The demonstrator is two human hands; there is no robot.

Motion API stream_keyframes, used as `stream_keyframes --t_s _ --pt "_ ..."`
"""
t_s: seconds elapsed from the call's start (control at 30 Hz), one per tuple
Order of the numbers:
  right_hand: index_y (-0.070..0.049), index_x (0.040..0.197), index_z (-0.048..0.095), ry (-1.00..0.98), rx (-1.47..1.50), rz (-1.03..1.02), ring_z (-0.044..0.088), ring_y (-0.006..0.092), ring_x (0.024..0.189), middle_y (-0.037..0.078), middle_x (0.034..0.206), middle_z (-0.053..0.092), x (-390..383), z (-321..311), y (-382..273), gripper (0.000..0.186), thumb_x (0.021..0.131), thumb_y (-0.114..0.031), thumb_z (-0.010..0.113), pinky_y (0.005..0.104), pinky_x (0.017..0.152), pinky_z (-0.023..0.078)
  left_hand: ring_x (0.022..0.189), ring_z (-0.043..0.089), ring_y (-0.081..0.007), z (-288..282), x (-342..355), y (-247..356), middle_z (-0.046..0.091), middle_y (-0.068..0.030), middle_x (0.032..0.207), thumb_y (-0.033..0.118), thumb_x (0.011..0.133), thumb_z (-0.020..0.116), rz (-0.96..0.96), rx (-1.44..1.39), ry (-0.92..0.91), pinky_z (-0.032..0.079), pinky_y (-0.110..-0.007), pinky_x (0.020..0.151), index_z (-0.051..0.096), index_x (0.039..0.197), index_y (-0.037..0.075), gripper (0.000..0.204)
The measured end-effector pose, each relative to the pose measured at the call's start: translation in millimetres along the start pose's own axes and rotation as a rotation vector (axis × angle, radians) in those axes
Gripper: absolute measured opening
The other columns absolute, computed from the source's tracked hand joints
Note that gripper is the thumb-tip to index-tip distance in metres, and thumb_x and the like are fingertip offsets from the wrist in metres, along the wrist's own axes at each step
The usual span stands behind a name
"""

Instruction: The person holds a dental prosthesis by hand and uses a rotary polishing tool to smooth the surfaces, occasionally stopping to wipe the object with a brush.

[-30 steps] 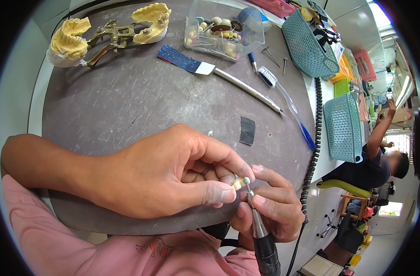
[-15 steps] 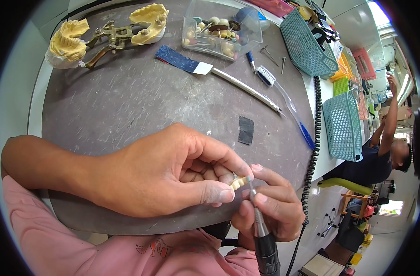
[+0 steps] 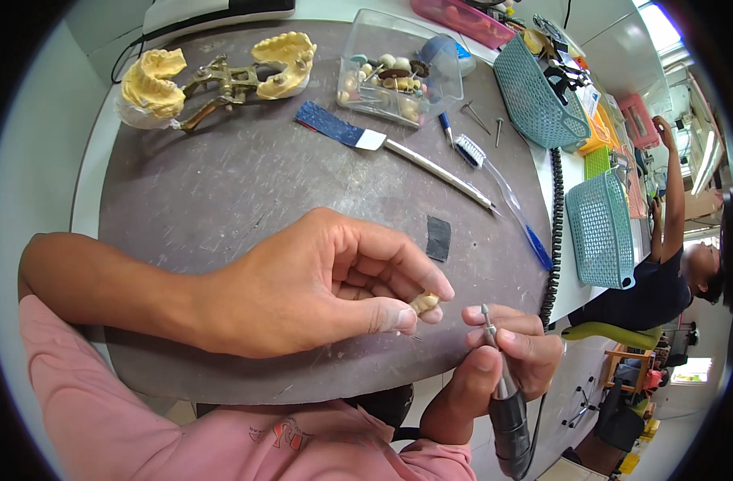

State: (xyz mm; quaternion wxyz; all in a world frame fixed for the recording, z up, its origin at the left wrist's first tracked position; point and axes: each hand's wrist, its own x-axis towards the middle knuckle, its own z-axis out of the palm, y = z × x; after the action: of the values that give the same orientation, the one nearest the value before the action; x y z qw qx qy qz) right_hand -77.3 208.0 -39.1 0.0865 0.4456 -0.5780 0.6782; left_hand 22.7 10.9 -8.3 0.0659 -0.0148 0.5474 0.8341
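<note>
My left hand [image 3: 334, 284] pinches a small cream-coloured dental bridge [image 3: 424, 302] between thumb and fingertips, above the front part of the grey-brown work mat [image 3: 222, 192]. To its right, my right hand [image 3: 515, 345] is closed round a rotary handpiece [image 3: 507, 401] with a black body and metal neck. A slim bur with a small greyish tip [image 3: 485, 311] points up from the handpiece. A gap separates this tip from the bridge. Part of the bridge is hidden by the left fingers.
Yellowish plaster jaw models [image 3: 282, 66] on a brass articulator [image 3: 226, 84] stand at the far left. Behind are a clear box of polishing bits [image 3: 374, 104], a blue abrasive strip [image 3: 326, 122], a toothbrush [image 3: 503, 188] and teal baskets [image 3: 599, 228]. A co-worker [image 3: 647, 289] sits at the right.
The bur tip has come off the bridge as my right hand moved right with the handpiece. In my left fingers the bridge has turned. The whole view has shifted slightly.
</note>
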Motion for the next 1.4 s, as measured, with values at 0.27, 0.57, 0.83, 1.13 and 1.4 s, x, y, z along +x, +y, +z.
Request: stream_keyframes --t_s 0.27,0.57,0.83,1.13,1.4 --pt "-0.001 0.093 0.053 0.002 -0.019 0.295 0.061 0.0157 0.061 0.016 0.075 0.061 8 3 -12 0.034 0.089 -0.029 0.072 0.0262 0.056 0.051 0.103 0.066 -0.0205 3 -1 5 0.066 -0.0146 0.109 0.0 0.093 0.061 -0.068 -0.123 0.122 0.057 -0.031 0.089 0.058 0.117 -0.005 0.025" --pt "-0.003 0.087 0.062 -0.165 -0.009 0.284 0.068 0.0165 0.074 0.014 0.083 0.068 24 11 -4 0.032 0.066 -0.001 0.087 0.0267 0.064 0.054 0.105 0.065 -0.02 0 -1 -2 0.065 -0.0153 0.109 0.001 0.091 0.064 0.034 -0.078 0.111 0.056 -0.031 0.092 0.057 0.105 -0.002 0.016" --pt "-0.002 0.086 0.059 -0.179 -0.108 0.141 0.067 0.0156 0.071 0.016 0.081 0.069 23 12 -4 0.028 0.07 0.004 0.081 0.0251 0.06 0.053 0.108 0.065 -0.0208 0 -1 -1 0.064 -0.0158 0.112 -0.001 0.088 0.067 0.019 -0.142 0.112 0.054 -0.031 0.096 0.057 0.107 -0.003 0.021" --pt "-0.004 0.086 0.057 -0.141 -0.175 0.057 0.067 0.0161 0.069 0.015 0.08 0.068 21 14 -3 0.031 0.069 0.003 0.082 0.0263 0.055 0.053 0.103 0.066 -0.0178 6 -2 6 0.065 -0.0132 0.107 0.0 0.087 0.069 -0.043 -0.115 0.127 0.054 -0.029 0.094 0.058 0.106 -0.003 0.022" --pt "-0.007 0.085 0.057 -0.137 -0.278 0.037 0.069 0.0179 0.07 0.014 0.081 0.067 16 17 -9 0.033 0.067 0.002 0.084 0.0259 0.053 0.053 0.1 0.066 -0.0151 5 -2 3 0.065 -0.0124 0.104 0.003 0.091 0.065 -0.058 -0.095 0.139 0.056 -0.027 0.09 0.059 0.106 -0.004 0.018"
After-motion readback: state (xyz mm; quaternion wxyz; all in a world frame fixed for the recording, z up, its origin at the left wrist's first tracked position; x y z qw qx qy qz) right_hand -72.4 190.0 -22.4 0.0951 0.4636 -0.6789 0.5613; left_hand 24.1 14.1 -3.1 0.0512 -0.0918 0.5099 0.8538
